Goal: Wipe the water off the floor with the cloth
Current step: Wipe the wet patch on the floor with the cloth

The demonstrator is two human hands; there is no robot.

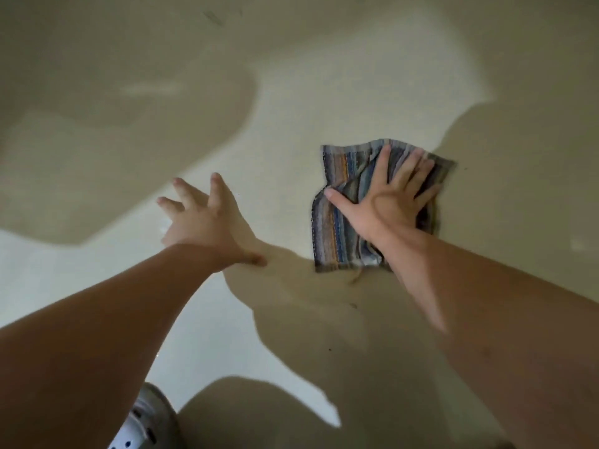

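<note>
On the floor (291, 108): striped cloth (343, 222), rumpled, lying flat | right hand (385, 202): grip spread wide, palm pressed on cloth | left hand (204, 222): left of cloth, fingers splayed, holding nothing | shoe (146, 422): nearest the viewer, well below cloth.

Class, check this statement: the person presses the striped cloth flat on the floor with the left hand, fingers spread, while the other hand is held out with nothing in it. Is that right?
Not quite. The head view shows the right hand, fingers spread, pressing the striped cloth flat on the floor. The left hand is the one held out with nothing in it.
</note>
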